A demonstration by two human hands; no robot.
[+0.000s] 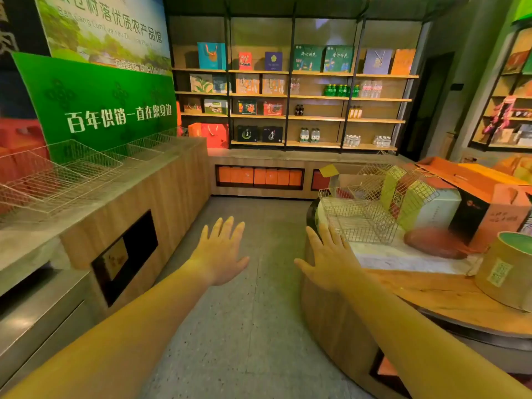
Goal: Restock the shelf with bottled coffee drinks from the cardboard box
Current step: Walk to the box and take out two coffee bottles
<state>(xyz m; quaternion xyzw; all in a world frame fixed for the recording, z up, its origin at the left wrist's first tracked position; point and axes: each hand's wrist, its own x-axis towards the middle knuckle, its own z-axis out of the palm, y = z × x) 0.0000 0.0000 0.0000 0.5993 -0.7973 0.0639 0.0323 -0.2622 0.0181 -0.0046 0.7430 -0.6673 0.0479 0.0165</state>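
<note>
So both hands were out in front, left hand [223,251] and right hand [328,260], fingers [230,228] spread flat and holding nothing at all. The left one hung over the aisle floor, the right one was just at the edge of the round desk [431,295], near the wire baskets [357,223]. The shelf [316,118] to fill was well off at the back wall, with a couple of dark bottles [299,110] on a mostly bare board. Probably the coffee drinks, but too small to be sure. Honestly couldn't tell which carton was the cardboard box.

My take: the step in hand was finding that box. I'd check round the desk first, then lift it with both hands under the base and carry it right up to the shelf instead of ferrying bottles.
</note>
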